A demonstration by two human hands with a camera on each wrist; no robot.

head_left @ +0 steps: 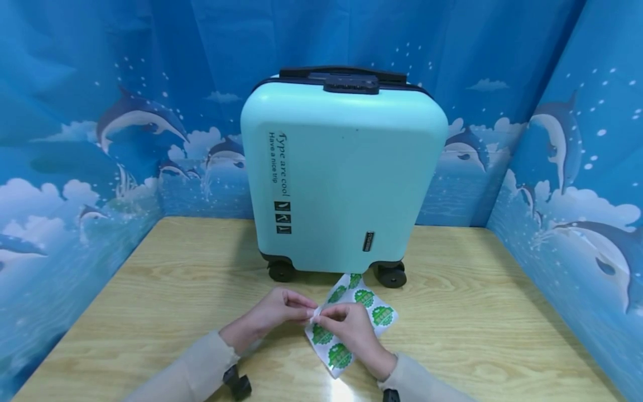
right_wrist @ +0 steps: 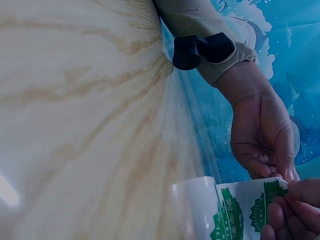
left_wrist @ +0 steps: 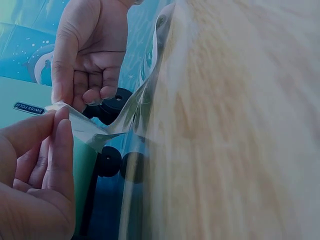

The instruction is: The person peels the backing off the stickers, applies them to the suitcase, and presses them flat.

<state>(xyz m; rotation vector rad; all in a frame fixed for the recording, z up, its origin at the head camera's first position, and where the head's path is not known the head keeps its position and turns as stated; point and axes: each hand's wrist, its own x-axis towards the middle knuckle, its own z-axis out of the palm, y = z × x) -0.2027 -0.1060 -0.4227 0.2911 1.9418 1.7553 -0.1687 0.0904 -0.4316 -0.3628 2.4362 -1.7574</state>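
Note:
A white sheet of round green stickers [head_left: 339,356] is held up a little over the table in front of the suitcase, its far part bent upward. My left hand [head_left: 282,310] pinches the sheet's left edge between thumb and fingers. Close beside it, thumb and forefinger of my right hand [head_left: 354,330] pinch the same edge. In the left wrist view the sheet's pale back [left_wrist: 92,131] stretches away from both sets of fingertips. The right wrist view shows the sheet [right_wrist: 245,205] curling at one side, with the left hand [right_wrist: 262,127] beyond.
A mint-green suitcase [head_left: 346,173] with black wheels [head_left: 392,276] stands upright on the wooden table [head_left: 467,312], just behind the sheet. A blue curtain [head_left: 211,50] printed with dolphins surrounds the table's back and sides. Black straps [head_left: 237,383] sit at the wrists.

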